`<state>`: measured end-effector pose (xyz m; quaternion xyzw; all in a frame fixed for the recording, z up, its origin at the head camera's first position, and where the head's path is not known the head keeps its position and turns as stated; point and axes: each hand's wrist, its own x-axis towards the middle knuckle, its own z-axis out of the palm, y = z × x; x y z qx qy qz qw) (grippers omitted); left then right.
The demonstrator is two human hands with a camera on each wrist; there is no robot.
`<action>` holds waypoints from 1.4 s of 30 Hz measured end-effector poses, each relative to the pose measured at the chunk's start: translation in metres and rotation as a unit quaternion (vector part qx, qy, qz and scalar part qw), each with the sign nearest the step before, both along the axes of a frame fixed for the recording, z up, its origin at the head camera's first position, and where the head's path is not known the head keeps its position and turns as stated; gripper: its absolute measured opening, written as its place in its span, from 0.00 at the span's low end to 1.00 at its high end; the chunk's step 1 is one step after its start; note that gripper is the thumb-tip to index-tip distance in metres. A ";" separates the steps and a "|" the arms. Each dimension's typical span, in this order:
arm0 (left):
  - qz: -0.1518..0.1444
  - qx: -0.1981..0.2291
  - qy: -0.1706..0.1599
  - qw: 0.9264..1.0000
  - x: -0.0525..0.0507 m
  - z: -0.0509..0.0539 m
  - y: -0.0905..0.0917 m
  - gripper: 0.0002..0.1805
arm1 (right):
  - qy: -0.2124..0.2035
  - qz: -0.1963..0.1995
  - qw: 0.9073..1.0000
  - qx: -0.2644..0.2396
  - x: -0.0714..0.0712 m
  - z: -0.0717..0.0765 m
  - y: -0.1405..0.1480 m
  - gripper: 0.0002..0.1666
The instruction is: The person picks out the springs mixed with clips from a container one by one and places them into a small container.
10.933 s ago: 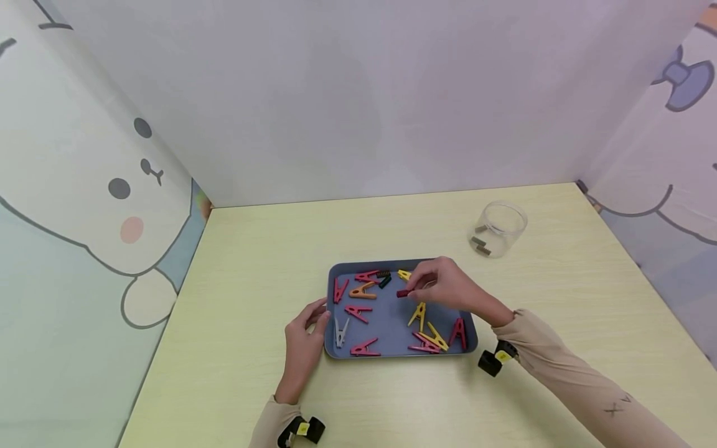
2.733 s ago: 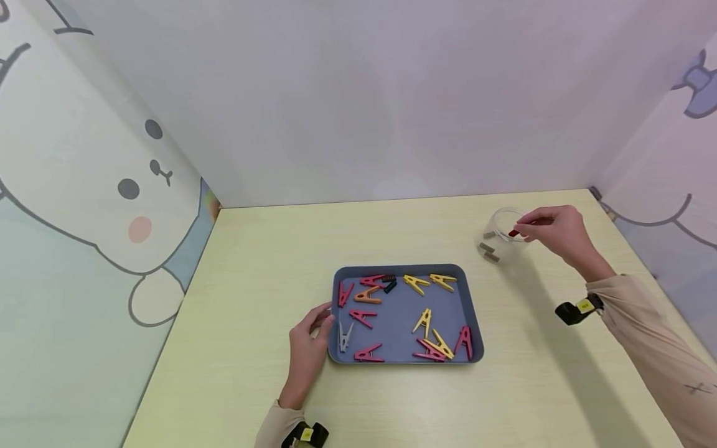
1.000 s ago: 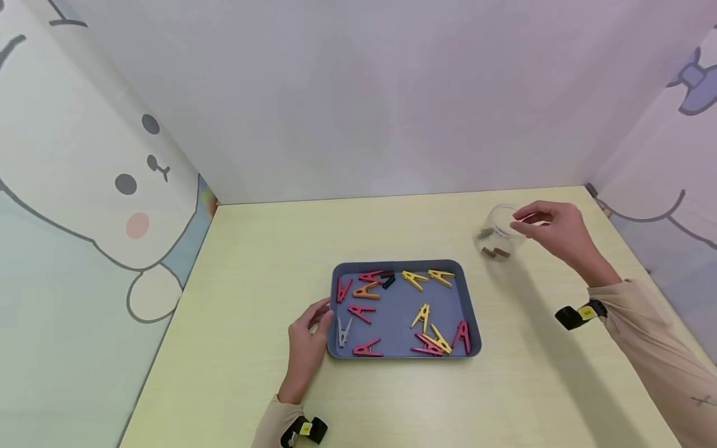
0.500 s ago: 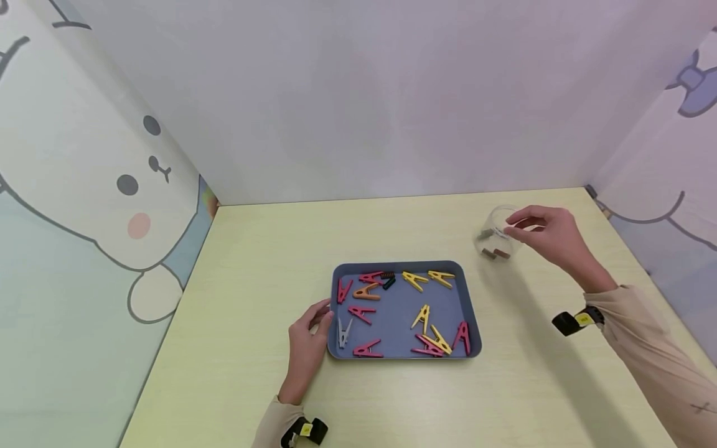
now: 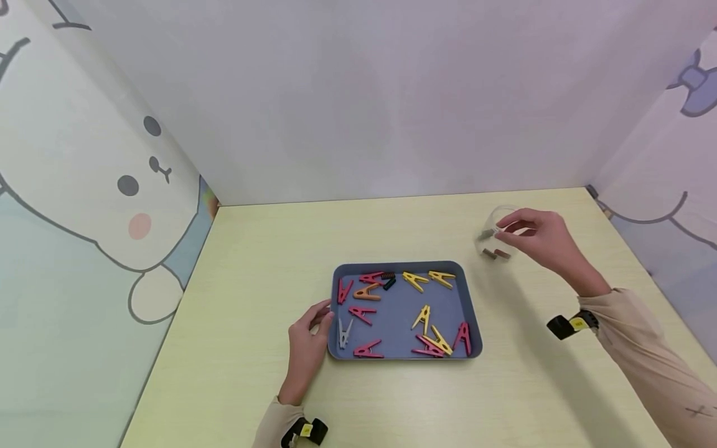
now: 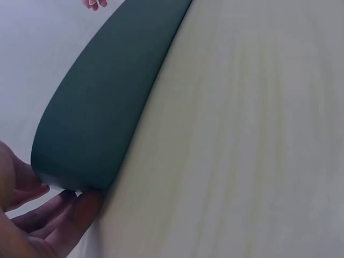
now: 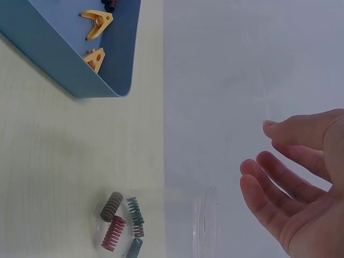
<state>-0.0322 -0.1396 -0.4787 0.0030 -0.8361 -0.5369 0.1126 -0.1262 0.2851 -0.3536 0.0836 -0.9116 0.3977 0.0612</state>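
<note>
My left hand point(image 5: 306, 339) touches the outer left wall of a blue-grey tray point(image 5: 392, 358); the left wrist view shows its fingertips point(image 6: 86, 207) against the tray's end. Plastic clothespins lie in the tray: pink-red point(image 5: 366, 350), yellow point(image 5: 416, 281), orange point(image 5: 366, 292) and grey point(image 5: 344, 333). Two dark springs point(image 5: 389, 284) lie near its back edge. My right hand point(image 5: 540, 239) hovers over a clear round jar point(image 5: 493, 214), holding nothing, thumb and fingertips apart. A red spring point(image 7: 113, 234) lies in the jar with a brown-grey spring point(image 7: 112, 206) and teal springs point(image 7: 135, 216).
Everything stands on a pale wooden table point(image 5: 252, 267). A pale wall point(image 5: 381, 106) rises behind its back edge. Side panels with cartoon drawings point(image 5: 151, 242) flank it. The jar stands right of and behind the tray.
My right hand carried a red spring from the tray to the jar and let it drop in. Since then that hand has drifted slightly left. The left hand stays at the tray.
</note>
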 end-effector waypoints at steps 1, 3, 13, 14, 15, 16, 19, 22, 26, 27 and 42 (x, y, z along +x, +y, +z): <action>0.000 -0.001 0.001 1.000 0.000 0.000 0.000 0.13 | 0.000 0.001 1.000 -0.001 0.000 0.000 -0.001 0.14; 0.000 -0.003 0.003 1.000 0.000 0.000 0.000 0.14 | 0.001 0.003 1.000 -0.001 0.001 0.001 -0.003 0.14; -0.001 0.004 0.006 1.000 0.000 0.000 0.000 0.14 | 0.000 0.018 1.000 -0.021 0.005 0.002 -0.015 0.11; -0.001 0.004 0.006 1.000 0.000 0.001 0.000 0.14 | 0.001 0.020 1.000 -0.021 0.005 0.001 -0.016 0.12; 0.000 0.003 0.005 1.000 0.000 0.001 0.000 0.14 | 0.002 0.021 1.000 -0.022 0.005 0.001 -0.017 0.11; 0.001 0.002 0.004 1.000 0.000 0.001 0.000 0.14 | 0.004 0.024 0.999 -0.022 0.005 0.001 -0.018 0.11; 0.003 -0.001 0.004 1.000 0.000 0.000 0.000 0.14 | 0.008 0.030 0.999 -0.020 0.006 0.001 -0.022 0.11; 0.004 -0.002 0.004 1.000 0.000 0.000 0.000 0.14 | 0.010 0.037 0.999 -0.017 0.005 0.000 -0.025 0.11; 0.005 -0.001 0.005 1.000 0.000 0.000 0.000 0.14 | 0.016 0.046 0.999 -0.015 0.005 -0.002 -0.029 0.10; 0.005 0.000 0.005 1.000 0.000 0.000 0.000 0.14 | 0.018 0.049 0.999 -0.013 0.005 -0.002 -0.030 0.10; 0.005 0.009 0.007 1.000 0.001 -0.001 -0.001 0.14 | 0.019 0.069 0.997 0.009 0.004 -0.009 -0.041 0.10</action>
